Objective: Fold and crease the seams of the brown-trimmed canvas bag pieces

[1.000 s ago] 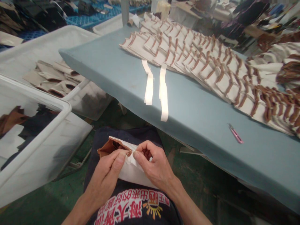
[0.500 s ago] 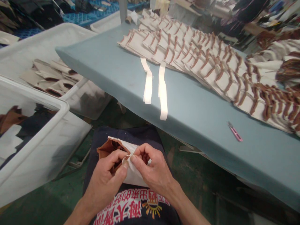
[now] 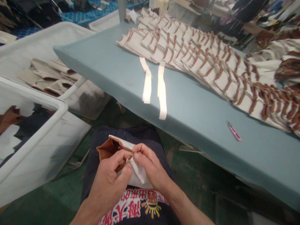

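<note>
On my lap lies a cream fabric piece [image 3: 138, 175] with a brown lining [image 3: 106, 150] showing at its left end. My left hand [image 3: 111, 178] and my right hand [image 3: 150, 168] both pinch the cream fabric at the same spot, thumbs and forefingers pressed together. Both hands are closed on the piece. The fingers hide what is at the pinch point.
A blue-grey table [image 3: 192, 109] stands ahead, carrying two white strips [image 3: 161, 90], a pink cutter [image 3: 233, 131] and long overlapping rows of cream and brown pieces [image 3: 211, 65]. White plastic bins [image 3: 42, 134] with fabric pieces stand at the left.
Both hands have drawn slightly toward me with the fabric piece. The pinch has tightened, and the left hand now covers more of the cream fabric.
</note>
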Demonstrator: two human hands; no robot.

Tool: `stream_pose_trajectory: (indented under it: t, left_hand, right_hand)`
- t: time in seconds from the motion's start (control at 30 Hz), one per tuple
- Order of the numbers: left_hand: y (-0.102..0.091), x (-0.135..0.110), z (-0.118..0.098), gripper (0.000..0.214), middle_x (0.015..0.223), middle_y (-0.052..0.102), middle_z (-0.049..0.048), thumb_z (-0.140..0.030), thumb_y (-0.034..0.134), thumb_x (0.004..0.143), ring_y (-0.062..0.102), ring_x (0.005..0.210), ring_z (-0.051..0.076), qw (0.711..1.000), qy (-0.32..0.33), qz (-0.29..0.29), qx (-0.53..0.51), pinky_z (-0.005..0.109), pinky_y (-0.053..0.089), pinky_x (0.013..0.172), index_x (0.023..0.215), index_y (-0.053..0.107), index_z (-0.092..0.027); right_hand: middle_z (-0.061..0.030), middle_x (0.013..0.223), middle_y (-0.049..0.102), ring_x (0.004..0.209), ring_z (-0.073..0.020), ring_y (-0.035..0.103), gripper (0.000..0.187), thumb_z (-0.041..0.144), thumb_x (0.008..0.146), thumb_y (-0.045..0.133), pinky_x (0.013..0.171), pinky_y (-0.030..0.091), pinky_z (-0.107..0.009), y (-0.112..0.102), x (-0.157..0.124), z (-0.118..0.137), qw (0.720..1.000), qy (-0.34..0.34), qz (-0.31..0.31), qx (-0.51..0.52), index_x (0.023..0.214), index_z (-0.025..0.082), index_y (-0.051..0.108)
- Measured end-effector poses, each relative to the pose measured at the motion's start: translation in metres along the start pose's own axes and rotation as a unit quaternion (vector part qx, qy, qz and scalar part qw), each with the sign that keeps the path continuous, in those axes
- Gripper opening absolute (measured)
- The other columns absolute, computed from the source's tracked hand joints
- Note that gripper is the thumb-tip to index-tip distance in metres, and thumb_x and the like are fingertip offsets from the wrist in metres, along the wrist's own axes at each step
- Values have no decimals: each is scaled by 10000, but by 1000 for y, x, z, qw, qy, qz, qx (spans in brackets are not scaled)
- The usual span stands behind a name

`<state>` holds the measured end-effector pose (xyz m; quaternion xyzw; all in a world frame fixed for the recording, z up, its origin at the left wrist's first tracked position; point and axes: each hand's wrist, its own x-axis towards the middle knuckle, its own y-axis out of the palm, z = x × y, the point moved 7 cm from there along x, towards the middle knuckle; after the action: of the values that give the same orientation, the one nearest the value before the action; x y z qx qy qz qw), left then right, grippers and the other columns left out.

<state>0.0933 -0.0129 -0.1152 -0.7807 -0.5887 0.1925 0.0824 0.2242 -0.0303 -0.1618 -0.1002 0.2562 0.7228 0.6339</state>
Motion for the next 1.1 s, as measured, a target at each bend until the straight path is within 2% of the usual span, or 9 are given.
stream_pose_trajectory:
  t: [0.2, 0.3, 0.43, 0.53, 0.67, 0.8, 0.9, 1.0, 1.1]
  left_hand:
    - [9, 9, 1, 208, 624, 655, -4, -321, 555, 810, 540, 535, 146, 996, -45, 0, -80, 217, 425, 490, 699, 666, -185]
    - [2, 18, 2, 223, 621, 634, -2, -359, 601, 775, 513, 527, 136, 991, -66, 5, -120, 212, 414, 490, 687, 685, -172]
    - [-18, 33, -10, 206, 681, 665, 13, -351, 663, 748, 530, 550, 132, 989, -56, 41, -127, 208, 417, 510, 699, 738, -165]
    - [-31, 39, -30, 215, 695, 696, 22, -355, 672, 794, 544, 559, 138, 990, -20, 78, -113, 199, 411, 504, 740, 786, -180]
    - [-38, 37, -58, 234, 777, 755, 31, -332, 642, 866, 626, 644, 171, 989, 43, 124, -68, 202, 463, 533, 797, 836, -220]
    - [-38, 32, -76, 227, 748, 751, 17, -301, 619, 878, 662, 650, 184, 985, 79, 152, -16, 207, 513, 547, 778, 812, -237]
    - [-35, 27, -85, 242, 768, 769, 4, -287, 594, 899, 691, 681, 179, 982, 111, 151, 23, 193, 525, 565, 785, 805, -253]
    - [-30, 19, -86, 237, 751, 763, -5, -292, 581, 923, 691, 650, 171, 981, 114, 151, 49, 189, 498, 517, 788, 771, -251]
    - [-29, 13, -82, 181, 669, 748, -30, -274, 573, 931, 664, 545, 158, 983, 116, 130, 51, 197, 452, 457, 834, 723, -252]
  right_hand:
    - [40, 804, 501, 691, -139, 439, 380, 578, 907, 692, 637, 394, -252, 3, -1, -12, 998, -31, -36, 45, 941, 238, 525]
    - [55, 764, 496, 628, -127, 411, 461, 639, 863, 740, 587, 372, -243, 8, 6, -5, 996, -23, -7, 88, 954, 251, 508]
    - [67, 728, 506, 580, -111, 388, 434, 609, 893, 751, 545, 349, -232, 11, 18, 22, 994, -56, 56, 73, 990, 239, 546]
    - [42, 744, 581, 613, -121, 474, 279, 485, 980, 689, 577, 399, -244, -3, 18, 54, 987, -159, 25, -29, 955, 222, 600]
    - [-46, 985, 771, 900, -195, 706, 94, 316, 1003, 659, 849, 559, -336, -20, -5, 108, 921, -340, -48, -182, 1020, 225, 678]
    - [-99, 1257, 797, 1194, -262, 735, 213, 359, 1002, 690, 1098, 534, -429, -7, -28, 146, 846, -446, 45, -290, 1183, 247, 687]
    - [-48, 1051, 805, 1015, -245, 748, 209, 370, 962, 720, 1199, 455, -474, 3, -32, 158, 798, -450, 99, -389, 1130, 249, 697]
    - [12, 796, 717, 786, -207, 672, 73, 322, 938, 675, 1146, 467, -461, 6, -30, 160, 767, -437, 129, -451, 957, 252, 683]
    - [8, 749, 684, 739, -199, 625, 114, 312, 935, 627, 878, 510, -364, 6, -28, 155, 774, -405, 156, -460, 839, 254, 646]
